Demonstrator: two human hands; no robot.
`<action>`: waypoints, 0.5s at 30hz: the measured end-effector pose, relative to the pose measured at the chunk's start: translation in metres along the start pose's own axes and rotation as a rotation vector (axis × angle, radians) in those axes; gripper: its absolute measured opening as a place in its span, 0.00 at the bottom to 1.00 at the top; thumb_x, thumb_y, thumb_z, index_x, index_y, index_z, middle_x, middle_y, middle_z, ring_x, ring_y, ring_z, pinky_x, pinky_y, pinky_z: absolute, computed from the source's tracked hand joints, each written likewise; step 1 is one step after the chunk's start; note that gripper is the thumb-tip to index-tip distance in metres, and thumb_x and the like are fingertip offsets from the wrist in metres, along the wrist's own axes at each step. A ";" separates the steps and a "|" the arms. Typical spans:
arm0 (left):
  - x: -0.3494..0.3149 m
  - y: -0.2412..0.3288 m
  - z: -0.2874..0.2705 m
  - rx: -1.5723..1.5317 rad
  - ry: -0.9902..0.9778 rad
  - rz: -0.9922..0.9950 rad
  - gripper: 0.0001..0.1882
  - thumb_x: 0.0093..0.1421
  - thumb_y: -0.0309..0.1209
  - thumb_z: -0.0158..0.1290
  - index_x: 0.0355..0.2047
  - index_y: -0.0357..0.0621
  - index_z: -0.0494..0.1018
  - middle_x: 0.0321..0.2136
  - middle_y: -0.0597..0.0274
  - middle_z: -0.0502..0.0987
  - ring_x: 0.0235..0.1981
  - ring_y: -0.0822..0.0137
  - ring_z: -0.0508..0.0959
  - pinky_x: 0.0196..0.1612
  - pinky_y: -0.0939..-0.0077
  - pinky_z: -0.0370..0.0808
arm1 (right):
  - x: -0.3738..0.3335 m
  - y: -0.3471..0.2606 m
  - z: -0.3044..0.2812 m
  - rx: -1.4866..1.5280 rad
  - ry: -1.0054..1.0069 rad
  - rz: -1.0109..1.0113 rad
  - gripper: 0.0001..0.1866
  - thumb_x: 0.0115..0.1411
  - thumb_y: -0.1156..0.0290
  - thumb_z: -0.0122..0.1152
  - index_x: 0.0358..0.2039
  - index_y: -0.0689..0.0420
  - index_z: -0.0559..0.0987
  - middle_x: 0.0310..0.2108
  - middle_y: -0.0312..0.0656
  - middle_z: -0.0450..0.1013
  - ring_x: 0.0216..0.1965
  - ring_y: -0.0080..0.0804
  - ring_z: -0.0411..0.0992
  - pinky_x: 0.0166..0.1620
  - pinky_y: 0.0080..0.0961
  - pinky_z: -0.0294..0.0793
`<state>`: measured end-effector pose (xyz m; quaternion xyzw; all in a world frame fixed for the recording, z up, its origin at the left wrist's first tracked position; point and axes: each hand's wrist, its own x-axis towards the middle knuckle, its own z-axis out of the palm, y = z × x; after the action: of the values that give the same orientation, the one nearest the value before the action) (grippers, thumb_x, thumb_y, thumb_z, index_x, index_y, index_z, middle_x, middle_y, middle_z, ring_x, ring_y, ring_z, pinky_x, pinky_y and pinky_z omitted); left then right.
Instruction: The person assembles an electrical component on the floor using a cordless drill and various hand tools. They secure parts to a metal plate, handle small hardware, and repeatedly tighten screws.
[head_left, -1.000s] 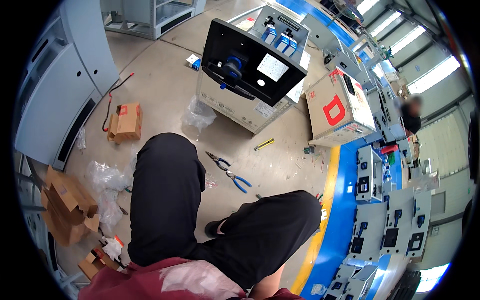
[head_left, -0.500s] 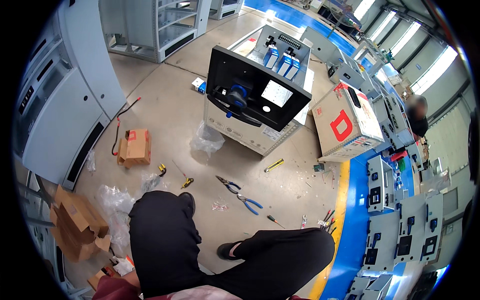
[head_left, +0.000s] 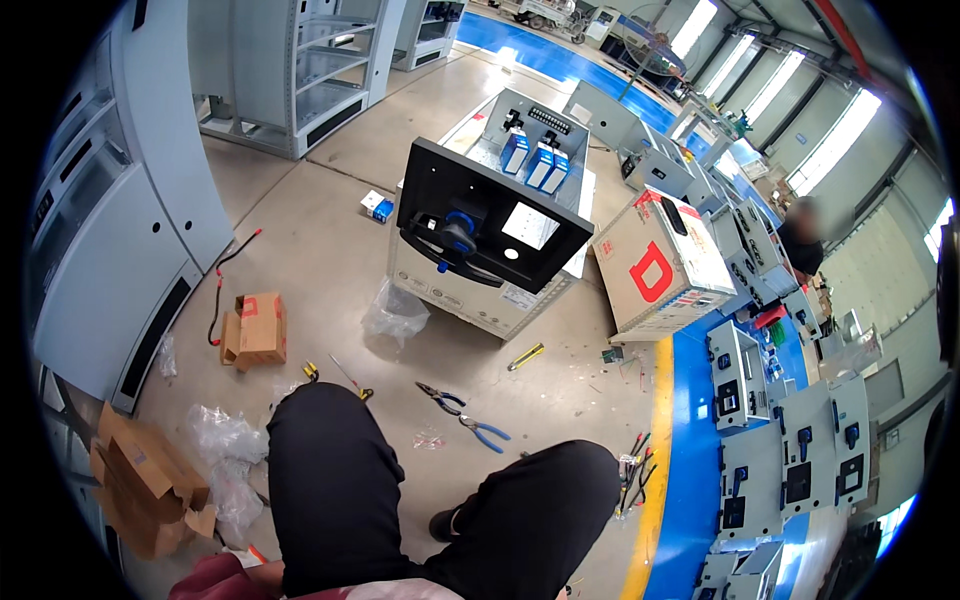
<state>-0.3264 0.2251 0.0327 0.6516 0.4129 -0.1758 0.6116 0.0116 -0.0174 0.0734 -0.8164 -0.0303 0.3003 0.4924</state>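
At the lower left edge a dark red sleeve [head_left: 215,578] shows with a bit of bare skin beside my left thigh. The fingers of my left hand are hidden, so what they hold, if anything, does not show. Near that arm are an open cardboard box [head_left: 150,480] and crumpled clear plastic [head_left: 225,440]. My right hand is out of sight. In front of my knees lie blue-handled pliers [head_left: 484,432], a second pair of pliers [head_left: 440,397] and a yellow utility knife [head_left: 526,356].
Ahead stands a metal cabinet with a black door panel [head_left: 490,215] and blue-white boxes [head_left: 540,165] inside. A large carton [head_left: 660,265] is to its right. Grey cabinets [head_left: 120,250] line the left. A small carton [head_left: 255,328] lies nearby. Another person [head_left: 803,240] is at the far right.
The view has shifted, and the cabinet, carton and tools now sit further left in it. My right knee has moved left and up, now covering the screwdriver. The left sleeve stays at the lower edge.
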 end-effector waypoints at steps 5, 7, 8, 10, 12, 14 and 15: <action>0.019 0.016 0.009 -0.037 -0.068 0.149 0.21 0.72 0.43 0.52 0.51 0.36 0.80 0.47 0.46 0.85 0.49 0.53 0.84 0.54 0.57 0.77 | 0.002 -0.034 -0.025 -0.007 0.031 -0.073 0.44 0.60 0.45 0.73 0.66 0.65 0.72 0.63 0.55 0.73 0.63 0.46 0.72 0.66 0.38 0.71; 0.023 0.020 0.018 -0.063 -0.089 0.210 0.21 0.72 0.43 0.52 0.50 0.36 0.80 0.47 0.46 0.85 0.49 0.53 0.84 0.54 0.57 0.77 | 0.001 -0.043 -0.035 -0.024 0.032 -0.089 0.44 0.60 0.45 0.73 0.66 0.65 0.72 0.63 0.55 0.73 0.63 0.46 0.72 0.66 0.38 0.71; 0.025 0.021 0.019 -0.075 -0.094 0.237 0.21 0.72 0.43 0.52 0.50 0.36 0.80 0.47 0.46 0.85 0.49 0.53 0.84 0.54 0.57 0.77 | 0.002 -0.049 -0.038 -0.028 0.033 -0.103 0.44 0.60 0.45 0.74 0.66 0.65 0.72 0.63 0.55 0.73 0.63 0.46 0.72 0.66 0.38 0.71; 0.028 0.021 0.028 -0.101 -0.110 0.295 0.21 0.72 0.43 0.52 0.50 0.36 0.80 0.47 0.46 0.85 0.49 0.53 0.84 0.54 0.56 0.77 | 0.000 -0.059 -0.048 -0.058 0.035 -0.121 0.45 0.59 0.45 0.74 0.65 0.65 0.72 0.63 0.55 0.73 0.63 0.46 0.72 0.66 0.38 0.70; 0.026 0.016 0.034 -0.130 -0.114 0.339 0.21 0.72 0.43 0.52 0.50 0.36 0.80 0.47 0.46 0.85 0.49 0.54 0.84 0.54 0.56 0.77 | 0.000 -0.064 -0.053 -0.081 0.028 -0.130 0.45 0.59 0.45 0.74 0.65 0.65 0.72 0.63 0.55 0.73 0.63 0.46 0.72 0.66 0.38 0.70; 0.027 0.012 0.041 -0.158 -0.113 0.382 0.21 0.72 0.43 0.52 0.50 0.36 0.80 0.47 0.46 0.85 0.49 0.54 0.84 0.54 0.56 0.77 | 0.003 -0.069 -0.058 -0.108 0.028 -0.142 0.45 0.59 0.45 0.75 0.65 0.66 0.72 0.63 0.55 0.73 0.63 0.46 0.71 0.66 0.38 0.70; 0.025 0.007 0.043 -0.180 -0.106 0.400 0.21 0.72 0.43 0.52 0.50 0.36 0.80 0.47 0.46 0.85 0.49 0.54 0.84 0.54 0.56 0.77 | 0.005 -0.072 -0.059 -0.122 0.026 -0.145 0.45 0.59 0.45 0.75 0.65 0.66 0.72 0.63 0.55 0.73 0.63 0.46 0.71 0.66 0.38 0.70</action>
<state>-0.2942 0.1929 0.0112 0.6531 0.2567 -0.0476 0.7108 0.0639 -0.0248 0.1504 -0.8444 -0.1011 0.2507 0.4624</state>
